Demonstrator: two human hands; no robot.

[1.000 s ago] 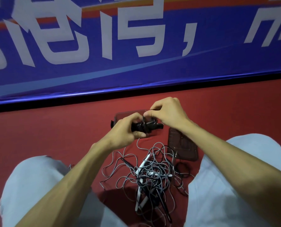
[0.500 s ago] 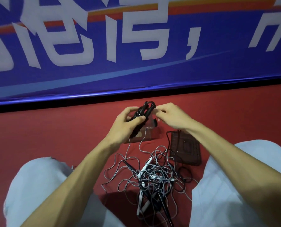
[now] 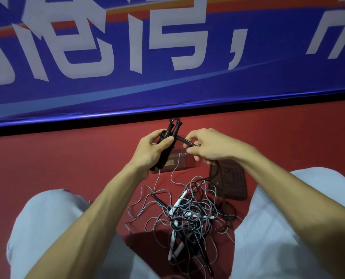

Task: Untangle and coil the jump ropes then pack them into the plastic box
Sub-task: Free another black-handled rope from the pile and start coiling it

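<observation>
One plastic box (image 3: 184, 163). One dark lid (image 3: 228, 183), just right of the box. One black rope bundle (image 3: 177, 128) above the box, with two handles side by side. One tangle (image 3: 187, 216) nearer than the box (its rope count cannot be told), showing two white handles (image 3: 179, 200). Two hands over the box: left hand (image 3: 153, 150), right hand (image 3: 209, 148).

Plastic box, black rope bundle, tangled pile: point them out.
plastic box (image 3: 184, 163): head view, its front wall.
black rope bundle (image 3: 174, 126): head view, handle ends above left hand (image 3: 151, 150).
tangled pile (image 3: 187, 215): head view, middle of the knot.
</observation>
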